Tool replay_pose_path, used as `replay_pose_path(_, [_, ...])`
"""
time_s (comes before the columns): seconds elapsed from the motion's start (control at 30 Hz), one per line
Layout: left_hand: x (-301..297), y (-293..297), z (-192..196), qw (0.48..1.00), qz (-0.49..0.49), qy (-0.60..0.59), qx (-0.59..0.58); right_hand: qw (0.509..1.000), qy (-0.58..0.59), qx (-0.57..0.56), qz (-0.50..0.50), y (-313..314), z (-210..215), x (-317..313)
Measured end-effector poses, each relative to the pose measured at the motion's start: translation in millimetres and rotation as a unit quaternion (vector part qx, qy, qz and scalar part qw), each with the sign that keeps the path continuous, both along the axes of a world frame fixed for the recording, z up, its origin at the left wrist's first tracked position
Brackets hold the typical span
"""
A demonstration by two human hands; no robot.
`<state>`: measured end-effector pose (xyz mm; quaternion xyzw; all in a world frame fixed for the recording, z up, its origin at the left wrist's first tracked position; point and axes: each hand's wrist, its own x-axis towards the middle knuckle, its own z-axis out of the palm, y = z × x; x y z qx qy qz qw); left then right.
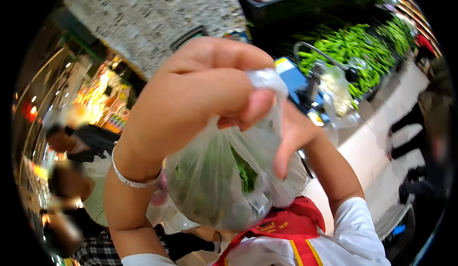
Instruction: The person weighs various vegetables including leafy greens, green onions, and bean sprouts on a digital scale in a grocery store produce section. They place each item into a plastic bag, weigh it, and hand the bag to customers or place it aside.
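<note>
Bag: thin clear plastic, crinkled and glossy in my fingers, leafy greens showing through.
Bracelet: shiny silvery metal on my wrist.
Sleeve: white cloth, matt.
Sash: red cloth, faint sheen.
Pillar: speckled stone, polished.
Floor: pale, smooth, glossy.

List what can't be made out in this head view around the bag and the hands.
- Contents of the clear plastic bag: green vegetables, kind unclear through the wrinkled film.
- Bag neck: covered by the left hand gripping it.
- Right hand: mostly behind the bag; grip unclear.
- Green produce on the display: blurred, bent by the fisheye rim.
- People at left: blurred.
</note>
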<state>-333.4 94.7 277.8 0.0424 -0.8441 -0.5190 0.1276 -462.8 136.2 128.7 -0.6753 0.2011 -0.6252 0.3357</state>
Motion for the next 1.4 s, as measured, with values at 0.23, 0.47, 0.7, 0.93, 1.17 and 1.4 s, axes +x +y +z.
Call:
replay_pose_path(0.23, [-32,31,-60,0.971,-0.144,-0.157,0.105,0.917,-0.123,0.314,0.211,104,-61,21])
replay_pose_path(0.47, [-32,62,-129,0.943,-0.227,-0.201,0.135,0.938,0.012,0.338,-0.077,195,-103,2])
replay_pose_path(0.7, [38,82,-130,0.887,-0.337,-0.224,0.223,0.853,-0.14,0.288,-0.413,200,-154,-98])
replay_pose_path(0.93, [64,87,-110,0.911,-0.366,0.048,0.185,0.711,0.25,0.133,-0.644,101,-205,-116])
replay_pose_path(1.17, [98,72,-88,0.971,-0.155,-0.023,0.179,0.82,-0.165,0.276,-0.473,92,-259,-131])
replay_pose_path(1.4, [109,77,-97,0.956,-0.022,0.008,0.292,0.796,-0.374,0.256,-0.401,87,-223,-121])
